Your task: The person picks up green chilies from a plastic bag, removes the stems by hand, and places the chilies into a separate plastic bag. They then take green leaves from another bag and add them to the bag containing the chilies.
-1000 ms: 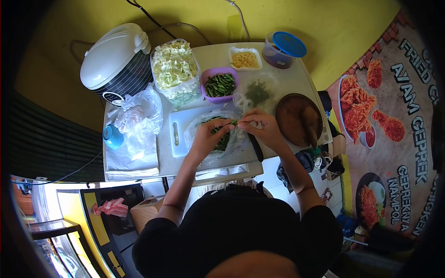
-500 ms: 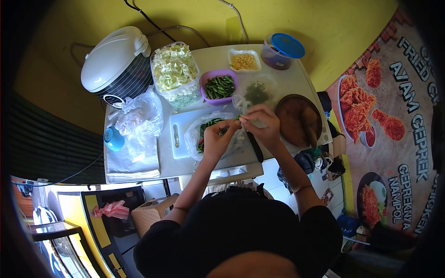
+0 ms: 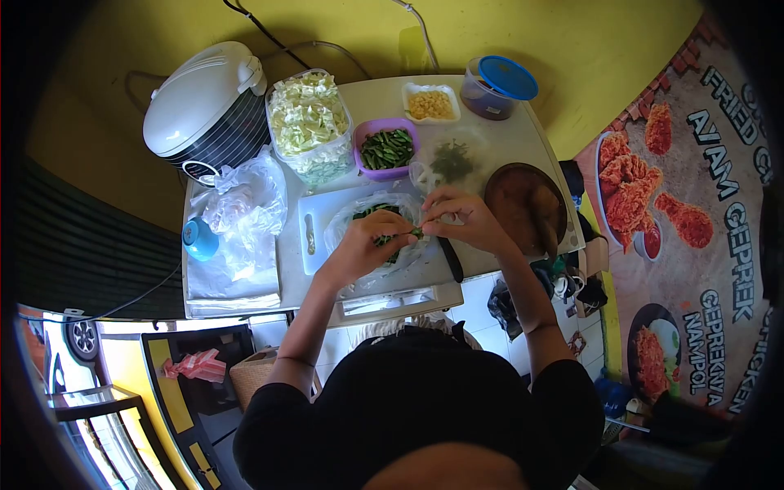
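Over the edge of a plastic bag of green chillies, my left hand pinches a small green chilli. My right hand meets it there, its fingertips closed at the chilli's other end. Beneath the bag lies a white cutting board. A knife with a black handle rests just below my right hand. Behind the hands, a purple bowl holds green pieces. A stone mortar with a pestle stands to the right.
At the back left are a rice cooker and a tub of chopped cabbage. Plastic bags and a blue cup lie left. A white tray of yellow pieces and a blue-lidded container stand behind.
Both hands have come down a little toward the table's front edge, still fingertip to fingertip. My left hand has turned flatter over the bag.
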A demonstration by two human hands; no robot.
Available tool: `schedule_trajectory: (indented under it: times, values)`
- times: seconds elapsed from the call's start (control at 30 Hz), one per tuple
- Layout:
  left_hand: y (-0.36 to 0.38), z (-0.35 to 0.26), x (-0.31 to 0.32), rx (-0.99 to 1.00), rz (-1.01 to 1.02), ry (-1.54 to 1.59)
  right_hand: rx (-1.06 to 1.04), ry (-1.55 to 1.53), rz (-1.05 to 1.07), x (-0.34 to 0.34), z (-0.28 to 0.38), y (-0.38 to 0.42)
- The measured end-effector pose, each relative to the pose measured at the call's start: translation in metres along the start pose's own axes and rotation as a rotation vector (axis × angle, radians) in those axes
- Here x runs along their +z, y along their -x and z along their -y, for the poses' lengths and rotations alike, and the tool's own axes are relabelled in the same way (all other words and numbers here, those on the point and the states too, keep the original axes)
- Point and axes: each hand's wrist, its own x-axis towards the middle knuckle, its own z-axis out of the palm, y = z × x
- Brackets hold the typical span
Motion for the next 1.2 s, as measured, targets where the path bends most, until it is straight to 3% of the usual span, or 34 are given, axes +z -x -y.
schedule_trajectory:
  times: [0.1,0.2,0.33,0.47,0.53,0.57,0.6,0.63,0.7,0.77,0.97,1.2]
  values:
    - [-0.002,0.0,-0.007,0.086,0.118,0.037,-0.076,-0.221,0.06,0.005,-0.012,-0.001]
    - [-0.006,0.003,-0.01,0.16,0.23,0.023,0.001,-0.184,0.181,0.002,-0.007,0.001]
    - [-0.014,0.003,-0.016,0.142,0.282,-0.022,-0.09,-0.101,0.175,-0.004,-0.012,0.001]
    - [-0.03,0.01,-0.03,0.057,0.159,-0.176,0.007,-0.286,-0.252,-0.029,0.001,-0.001]
    - [-0.042,0.017,-0.035,0.03,0.092,-0.226,-0.117,-0.135,-0.43,-0.039,0.001,-0.005]
    - [-0.048,0.019,-0.033,0.035,-0.069,-0.274,-0.113,-0.14,-0.427,-0.043,0.002,-0.006]
    - [-0.054,0.023,-0.032,0.039,-0.229,-0.322,-0.069,0.124,-0.492,-0.047,0.007,-0.008]
    - [-0.062,0.031,-0.03,0.029,-0.229,-0.32,-0.024,0.39,-0.549,-0.051,0.008,-0.01]
    - [-0.077,0.045,-0.028,-0.031,-0.428,-0.402,0.049,0.469,-0.491,-0.061,-0.006,-0.016]
    - [-0.08,0.051,-0.024,-0.098,-0.421,-0.374,0.118,0.549,-0.431,-0.062,-0.017,-0.016]
    - [-0.061,0.045,-0.034,-0.082,-0.408,-0.245,-0.174,0.571,-0.455,-0.033,0.002,-0.024]
    - [0.032,0.015,-0.032,-0.393,-0.293,-0.245,-0.252,0.471,-0.199,0.018,-0.002,-0.045]
